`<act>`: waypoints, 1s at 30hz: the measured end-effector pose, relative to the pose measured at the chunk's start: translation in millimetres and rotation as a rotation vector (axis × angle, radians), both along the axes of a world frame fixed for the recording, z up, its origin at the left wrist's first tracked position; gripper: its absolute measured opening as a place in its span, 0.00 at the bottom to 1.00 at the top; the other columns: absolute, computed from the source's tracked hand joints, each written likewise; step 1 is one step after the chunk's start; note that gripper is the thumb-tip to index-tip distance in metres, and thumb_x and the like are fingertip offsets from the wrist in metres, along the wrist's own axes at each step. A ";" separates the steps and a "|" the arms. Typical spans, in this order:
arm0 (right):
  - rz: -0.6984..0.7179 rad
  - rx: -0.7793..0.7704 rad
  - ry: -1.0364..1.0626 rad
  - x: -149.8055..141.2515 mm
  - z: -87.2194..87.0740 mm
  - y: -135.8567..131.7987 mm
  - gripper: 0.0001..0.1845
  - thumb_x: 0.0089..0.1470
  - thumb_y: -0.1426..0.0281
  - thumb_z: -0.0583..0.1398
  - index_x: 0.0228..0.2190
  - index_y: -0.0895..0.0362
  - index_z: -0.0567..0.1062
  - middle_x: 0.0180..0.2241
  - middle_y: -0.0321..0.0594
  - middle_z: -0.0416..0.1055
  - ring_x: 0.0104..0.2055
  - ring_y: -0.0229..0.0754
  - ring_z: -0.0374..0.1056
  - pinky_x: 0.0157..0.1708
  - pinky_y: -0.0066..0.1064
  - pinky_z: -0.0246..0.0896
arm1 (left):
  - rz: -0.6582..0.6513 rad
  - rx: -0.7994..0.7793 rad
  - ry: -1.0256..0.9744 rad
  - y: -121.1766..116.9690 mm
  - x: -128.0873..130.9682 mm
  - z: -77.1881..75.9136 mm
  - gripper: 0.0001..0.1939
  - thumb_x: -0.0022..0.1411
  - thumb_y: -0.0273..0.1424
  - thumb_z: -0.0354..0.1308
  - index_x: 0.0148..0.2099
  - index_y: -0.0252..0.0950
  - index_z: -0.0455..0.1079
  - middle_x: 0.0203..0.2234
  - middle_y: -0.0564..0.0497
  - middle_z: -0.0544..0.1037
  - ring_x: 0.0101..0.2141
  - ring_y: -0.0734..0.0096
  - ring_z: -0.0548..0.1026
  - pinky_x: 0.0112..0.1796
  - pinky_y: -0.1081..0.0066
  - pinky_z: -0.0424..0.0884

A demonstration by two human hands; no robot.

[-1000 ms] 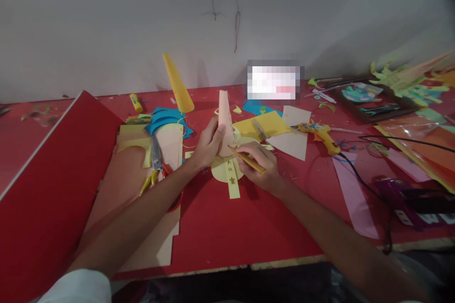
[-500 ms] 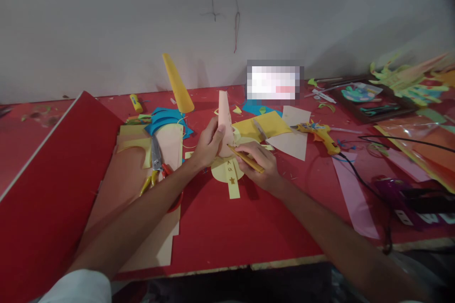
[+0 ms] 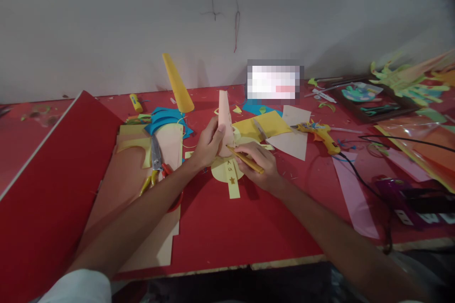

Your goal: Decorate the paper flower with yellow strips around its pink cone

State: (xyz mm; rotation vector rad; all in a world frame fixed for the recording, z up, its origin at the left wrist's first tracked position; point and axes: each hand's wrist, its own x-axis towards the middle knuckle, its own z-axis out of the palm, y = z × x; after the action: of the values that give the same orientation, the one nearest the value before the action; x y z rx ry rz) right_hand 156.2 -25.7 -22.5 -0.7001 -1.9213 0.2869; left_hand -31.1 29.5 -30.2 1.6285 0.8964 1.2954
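My left hand (image 3: 209,143) is closed round a pale peach paper cone (image 3: 224,116), which stands upright with small marks along its right side. In my right hand (image 3: 262,164) is a yellow-brown pen (image 3: 250,162), its tip at the lower part of the cone. Beneath both hands lies a round pale-yellow paper piece (image 3: 217,173). A pale strip (image 3: 233,186) with lettering and a brown star runs from it toward me. Other strip ends stick out left and right of the disc, partly hidden by my hands.
On the left, scissors (image 3: 155,155) lie on peach paper sheets (image 3: 142,241) beside a red board (image 3: 53,189). Behind stand a yellow cone (image 3: 177,87) and blue paper (image 3: 165,118). To the right are a yellow glue gun (image 3: 320,136) with its cord, a dark tray (image 3: 369,114) and a purple object (image 3: 401,199).
The pen tip has shifted slightly left along the lower part of the cone. My left hand and the cone have stayed in place.
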 end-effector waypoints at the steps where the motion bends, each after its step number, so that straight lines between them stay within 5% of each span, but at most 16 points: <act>1: 0.003 -0.001 -0.001 -0.1 0.2 -0.1 0.11 0.62 0.74 0.60 0.46 0.54 0.73 0.39 0.44 0.78 0.41 0.45 0.75 0.43 0.38 0.73 | 0.001 -0.003 0.000 -0.1 0.0 0.0 0.19 0.74 0.47 0.49 0.52 0.38 0.68 0.43 0.47 0.78 0.41 0.67 0.76 0.43 0.68 0.72; 30: 0.036 -0.024 -0.074 -0.7 -0.9 1.2 0.09 0.64 0.72 0.60 0.47 0.53 0.73 0.41 0.43 0.79 0.42 0.44 0.76 0.45 0.38 0.73 | -0.002 -0.009 0.008 0.7 0.8 0.5 0.18 0.74 0.47 0.49 0.49 0.38 0.68 0.41 0.48 0.78 0.39 0.68 0.76 0.40 0.69 0.72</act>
State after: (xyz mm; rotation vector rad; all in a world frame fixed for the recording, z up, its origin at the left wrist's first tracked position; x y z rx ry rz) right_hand 155.5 -24.5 -23.4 -0.7014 -2.0055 0.3099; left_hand -30.3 30.3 -29.8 1.6282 0.9040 1.2828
